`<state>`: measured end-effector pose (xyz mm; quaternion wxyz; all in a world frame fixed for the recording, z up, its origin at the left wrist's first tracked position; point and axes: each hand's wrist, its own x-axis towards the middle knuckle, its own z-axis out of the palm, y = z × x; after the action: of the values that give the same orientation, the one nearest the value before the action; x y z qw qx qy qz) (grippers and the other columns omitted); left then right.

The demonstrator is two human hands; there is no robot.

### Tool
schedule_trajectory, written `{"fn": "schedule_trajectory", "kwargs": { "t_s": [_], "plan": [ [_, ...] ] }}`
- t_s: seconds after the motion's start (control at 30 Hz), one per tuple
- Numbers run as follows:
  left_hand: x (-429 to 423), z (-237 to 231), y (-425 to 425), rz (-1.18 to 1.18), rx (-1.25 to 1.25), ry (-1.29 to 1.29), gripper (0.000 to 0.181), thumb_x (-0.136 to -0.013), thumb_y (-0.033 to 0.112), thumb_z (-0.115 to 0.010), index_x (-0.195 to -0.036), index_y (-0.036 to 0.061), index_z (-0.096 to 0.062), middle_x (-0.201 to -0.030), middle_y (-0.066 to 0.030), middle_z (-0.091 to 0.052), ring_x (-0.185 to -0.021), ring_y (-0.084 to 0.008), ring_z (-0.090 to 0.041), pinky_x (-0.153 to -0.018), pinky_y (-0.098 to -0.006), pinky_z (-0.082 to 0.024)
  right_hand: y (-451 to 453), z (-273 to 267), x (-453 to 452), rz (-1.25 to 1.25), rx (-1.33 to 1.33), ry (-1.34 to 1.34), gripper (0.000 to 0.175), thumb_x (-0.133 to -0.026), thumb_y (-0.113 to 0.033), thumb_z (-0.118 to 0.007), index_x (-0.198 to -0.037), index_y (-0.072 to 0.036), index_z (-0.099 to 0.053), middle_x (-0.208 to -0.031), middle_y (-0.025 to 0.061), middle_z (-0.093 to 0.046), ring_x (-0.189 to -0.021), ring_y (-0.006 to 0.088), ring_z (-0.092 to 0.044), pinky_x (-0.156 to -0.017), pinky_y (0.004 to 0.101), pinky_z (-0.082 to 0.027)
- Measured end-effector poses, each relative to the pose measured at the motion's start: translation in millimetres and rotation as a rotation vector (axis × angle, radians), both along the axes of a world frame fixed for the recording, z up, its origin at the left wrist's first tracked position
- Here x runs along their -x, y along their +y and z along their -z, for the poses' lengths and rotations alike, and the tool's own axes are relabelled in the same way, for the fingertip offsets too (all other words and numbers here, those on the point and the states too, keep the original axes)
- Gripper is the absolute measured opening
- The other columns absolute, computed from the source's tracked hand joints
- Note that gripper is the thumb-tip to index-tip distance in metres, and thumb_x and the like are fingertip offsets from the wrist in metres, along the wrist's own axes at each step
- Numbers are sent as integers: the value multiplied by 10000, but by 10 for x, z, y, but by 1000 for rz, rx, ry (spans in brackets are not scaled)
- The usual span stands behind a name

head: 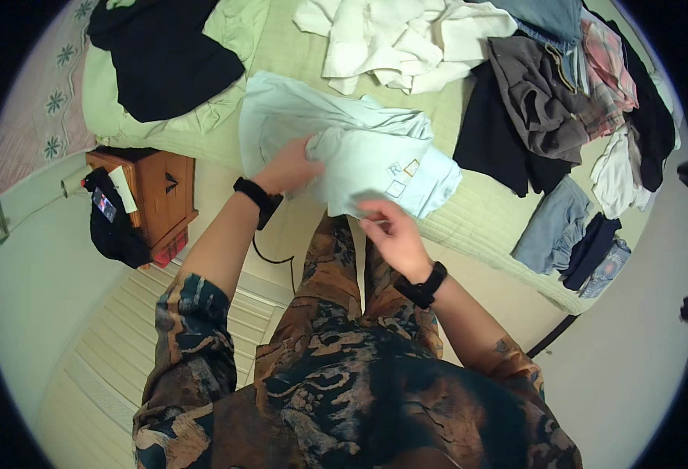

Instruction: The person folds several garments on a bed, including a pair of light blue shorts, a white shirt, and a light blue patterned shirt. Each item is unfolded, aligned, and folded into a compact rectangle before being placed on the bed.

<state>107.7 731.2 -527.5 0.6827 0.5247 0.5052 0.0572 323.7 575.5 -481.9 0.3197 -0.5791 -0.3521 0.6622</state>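
A pale blue garment, likely a shirt, lies partly folded at the bed's near edge, with small printed patches on its folded layer. My left hand is at the left side of that layer, its blurred fingers closed on the cloth's edge. At the near hem is my right hand, fingers curled and thumb near the index finger. Its fingertips meet the hem, but blur hides whether they pinch it. Each wrist wears a black band.
Across the green bedspread lie white clothes, a black garment, and a dark grey garment. Folded denim is at right. A wooden nightstand stands left, with a black item and phone beside it.
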Motion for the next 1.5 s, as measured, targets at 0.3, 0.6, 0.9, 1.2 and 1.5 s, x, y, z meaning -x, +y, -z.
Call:
{"fn": "schedule_trajectory", "kwargs": {
  "t_s": [0.3, 0.6, 0.9, 1.2, 1.5],
  "plan": [
    [704, 282, 654, -222, -114, 250, 412, -768, 203, -658, -1115, -20, -669, -960, -97, -708, -859, -185, -639, -791, -317, -490, -100, 420, -378, 32, 158, -326, 190, -902, -106, -649, -1070, -20, -645, -934, 48, -682, -829, 129, -626, -775, 268, -512],
    [885, 487, 876, -120, -539, 635, 332, -778, 174, -666, -1071, 23, -628, -1006, -132, -653, -936, -267, -621, -834, -364, -491, 566, 716, 8, 275, 102, -396, 590, -884, -217, -710, -1309, 70, -420, -1138, 177, -622, -1016, 218, -612, -877, 321, -498],
    [723, 347, 212, 231, -806, 158, 440, -845, 213, -669, -1259, 95, -576, -1258, -139, -569, -1179, -333, -500, -1002, -405, -417, 795, 937, 0, 434, 350, -174, 362, -899, -223, -705, -1156, -19, -552, -1005, 22, -652, -859, 101, -587, -757, 262, -467],
    [318, 223, 1, 163, -597, 296, 521, -915, 363, -603, -1341, 79, -505, -1371, -211, -468, -1278, -364, -429, -1066, -431, -368, 892, 426, 336, 353, 90, -215, 351, -891, -123, -688, -1163, 44, -542, -1069, 92, -657, -930, 154, -605, -828, 288, -487],
    [275, 369, 263, -393, 654, -528, 601, -1036, 479, -341, -1418, 22, -420, -1382, -84, -487, -1263, -182, -452, -1091, -321, -333, 1083, 507, 1138, 376, 90, -329, 430, -817, -213, -741, -1051, 36, -480, -863, 150, -633, -750, 223, -605, -687, 343, -505]
  ]
}}
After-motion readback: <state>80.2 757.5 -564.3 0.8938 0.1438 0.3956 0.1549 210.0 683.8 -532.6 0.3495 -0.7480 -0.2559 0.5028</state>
